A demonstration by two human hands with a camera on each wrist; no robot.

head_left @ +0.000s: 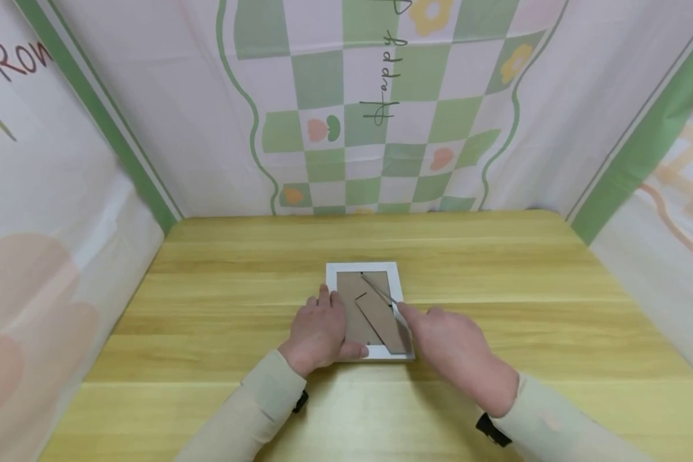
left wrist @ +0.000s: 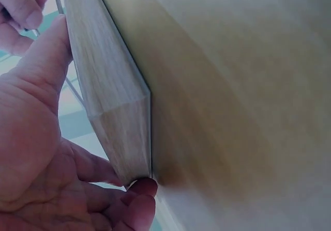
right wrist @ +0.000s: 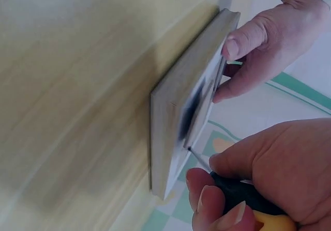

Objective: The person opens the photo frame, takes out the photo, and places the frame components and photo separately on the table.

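Observation:
A picture frame (head_left: pixel 360 266) with a white back rim lies face down on the table, its brown backing board (head_left: pixel 349 324) upward. On the board, a stand leg (head_left: pixel 384 317) slants toward the near right corner. My left hand (head_left: pixel 319 330) holds the frame's left side, thumb on the near rim and fingers along the edge; fingertips curl at a corner in the left wrist view. In my right hand (head_left: pixel 453 343) is a screwdriver (right wrist: pixel 243 195) with a black and yellow handle. Its thin shaft crosses the board, and the tip is right at a small dark tab (head_left: pixel 362 274) by the far rim.
The wood-grain table (head_left: pixel 242 256) extends around the frame on all sides. A hanging cloth (head_left: pixel 375 154) with green checks closes off the back, and printed cloths hang at left and right. Dark straps (head_left: pixel 493 430) circle both wrists over pale sleeves.

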